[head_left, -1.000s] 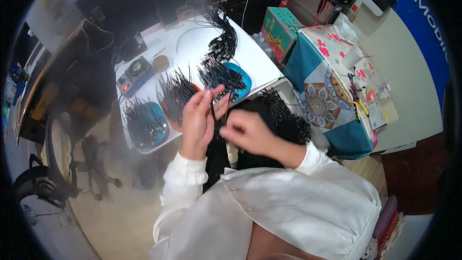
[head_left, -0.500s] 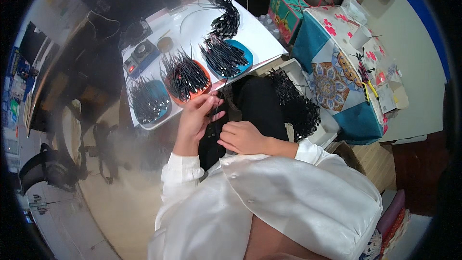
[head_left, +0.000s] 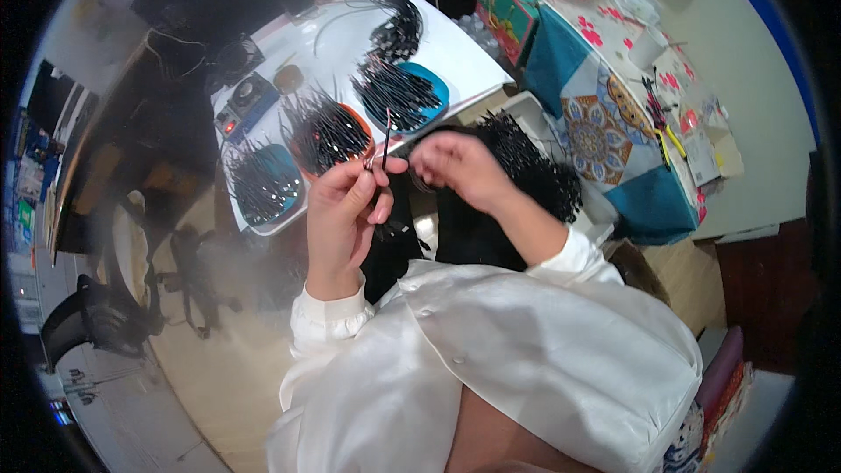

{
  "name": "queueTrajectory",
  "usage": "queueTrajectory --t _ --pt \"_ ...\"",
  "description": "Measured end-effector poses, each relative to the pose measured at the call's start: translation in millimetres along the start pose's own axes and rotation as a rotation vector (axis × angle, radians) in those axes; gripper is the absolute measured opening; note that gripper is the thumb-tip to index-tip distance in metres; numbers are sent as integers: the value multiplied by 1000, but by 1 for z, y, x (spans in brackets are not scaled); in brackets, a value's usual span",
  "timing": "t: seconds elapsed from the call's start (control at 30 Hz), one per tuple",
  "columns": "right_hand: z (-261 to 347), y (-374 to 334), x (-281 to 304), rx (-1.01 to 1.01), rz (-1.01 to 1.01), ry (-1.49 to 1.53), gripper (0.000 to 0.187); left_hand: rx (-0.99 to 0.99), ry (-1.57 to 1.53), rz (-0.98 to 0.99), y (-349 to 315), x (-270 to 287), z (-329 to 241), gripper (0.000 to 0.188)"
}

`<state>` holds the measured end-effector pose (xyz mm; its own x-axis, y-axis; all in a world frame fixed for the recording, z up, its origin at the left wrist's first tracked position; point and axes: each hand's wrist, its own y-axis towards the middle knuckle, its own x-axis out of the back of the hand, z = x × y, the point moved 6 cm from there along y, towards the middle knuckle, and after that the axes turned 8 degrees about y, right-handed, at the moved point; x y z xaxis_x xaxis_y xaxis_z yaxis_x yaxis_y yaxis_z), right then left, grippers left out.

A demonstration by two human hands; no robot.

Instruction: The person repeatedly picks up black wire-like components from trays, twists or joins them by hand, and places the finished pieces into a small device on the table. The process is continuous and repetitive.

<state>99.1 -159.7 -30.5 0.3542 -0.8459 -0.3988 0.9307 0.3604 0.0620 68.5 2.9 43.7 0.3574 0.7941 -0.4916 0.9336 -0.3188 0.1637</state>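
Note:
My left hand (head_left: 340, 210) is closed in a pinch on a thin black cable (head_left: 386, 142), whose tip points up and looks reddish. Dark strands hang below those fingers. Just to the right, my right hand (head_left: 464, 171) is raised with bent fingers, blurred by motion; whether anything is in it cannot be made out. Beyond my hands, many short black cables with shiny ends fill an orange tray (head_left: 366, 120), a blue tray (head_left: 435, 90) and another blue tray (head_left: 287, 160) on the left.
The trays stand on a white tabletop (head_left: 464, 57). A loose cable bundle (head_left: 399, 31) lies at its back. More cables (head_left: 530, 158) heap in a white bin (head_left: 604, 210) by my right arm. A grey device (head_left: 250, 96) sits left; yellow-handled pliers (head_left: 670, 140) lie on the patterned cloth (head_left: 596, 136).
My right hand has risen from near my lap, up and right, to beside the cable's tip. My left hand has shifted slightly left and still grips a cable.

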Motion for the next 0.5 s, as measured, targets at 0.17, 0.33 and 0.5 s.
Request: queueTrajectory --t 0.17,0.33,0.5 --pt "59 13 -33 3 139 165 14 96 -21 1 -14 -7 19 18" --pt "69 6 -49 87 30 110 11 72 168 -254 -15 -1 11 19" --pt "68 -11 -59 169 -85 47 8 -171 455 -317 -13 -20 3 18"
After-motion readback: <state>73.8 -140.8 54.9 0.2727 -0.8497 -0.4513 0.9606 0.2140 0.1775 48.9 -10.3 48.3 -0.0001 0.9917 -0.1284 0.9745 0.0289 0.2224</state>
